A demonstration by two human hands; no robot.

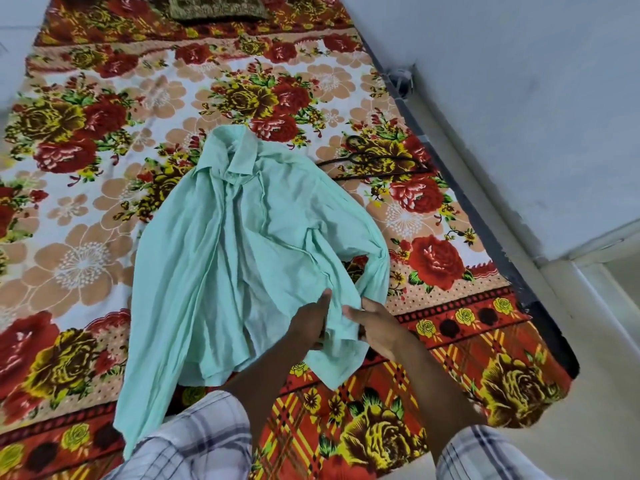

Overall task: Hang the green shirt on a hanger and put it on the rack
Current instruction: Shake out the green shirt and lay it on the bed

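Floral bedsheet (86, 209) covers the bed from the 9 o'clock edge across: a plush-looking print, red and yellow roses on white.

Green shirt (221, 244) lies at frame centre on the sheet, collar toward 12 o'clock, hem toward 6. Thin, crumpled woven cloth, front open, one sleeve trailing to 7 o'clock. We judge it was spread flat so the collar opening is easy to reach.

Left hand (310, 322), at 6 o'clock from the shirt's centre: fingers closed on the lower front edge, thumb extended upward on top of the fabric.

Right hand (375, 325), just beside it: fingers curled around a bunched fold of the same hem region. Both pinch cloth, probably to lift or straighten it.

Dark hanger (377, 161), thin curved rod, lies at 2 o'clock from the shirt, partly under its shoulder. No rack in view.
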